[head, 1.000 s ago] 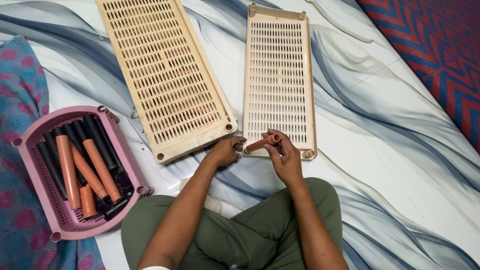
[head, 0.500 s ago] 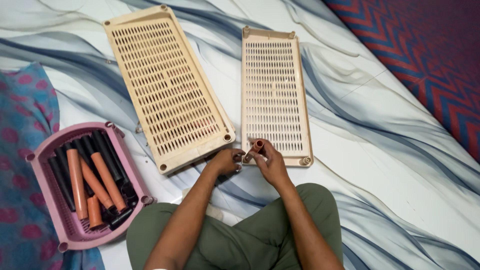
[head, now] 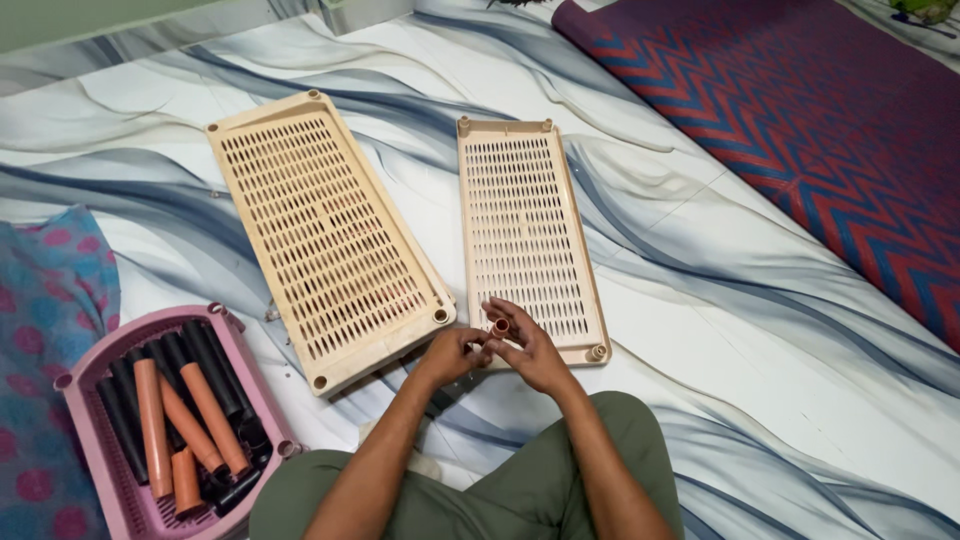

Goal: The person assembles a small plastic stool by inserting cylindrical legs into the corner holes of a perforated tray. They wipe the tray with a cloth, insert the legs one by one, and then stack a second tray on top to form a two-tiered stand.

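I sit on the floor with both hands together at the near end of a beige slotted shelf panel [head: 525, 235]. My right hand [head: 532, 350] holds a short orange-brown tube [head: 500, 326] upright, its open end facing up. My left hand [head: 452, 353] pinches the tube's lower part from the left. The tube stands over the panel's near left corner. A stack of wider beige slotted panels [head: 320, 235] lies tilted to the left of my hands.
A pink plastic basket [head: 110, 490] at the lower left holds several orange and black tubes. A blue cloth with pink dots [head: 45, 330] lies at the far left. A red and blue zigzag mat [head: 810, 130] covers the floor at the upper right.
The tube has turned from lying sideways between my hands to standing upright. My hands stay at the panel's near corner, and the camera has tilted up slightly.
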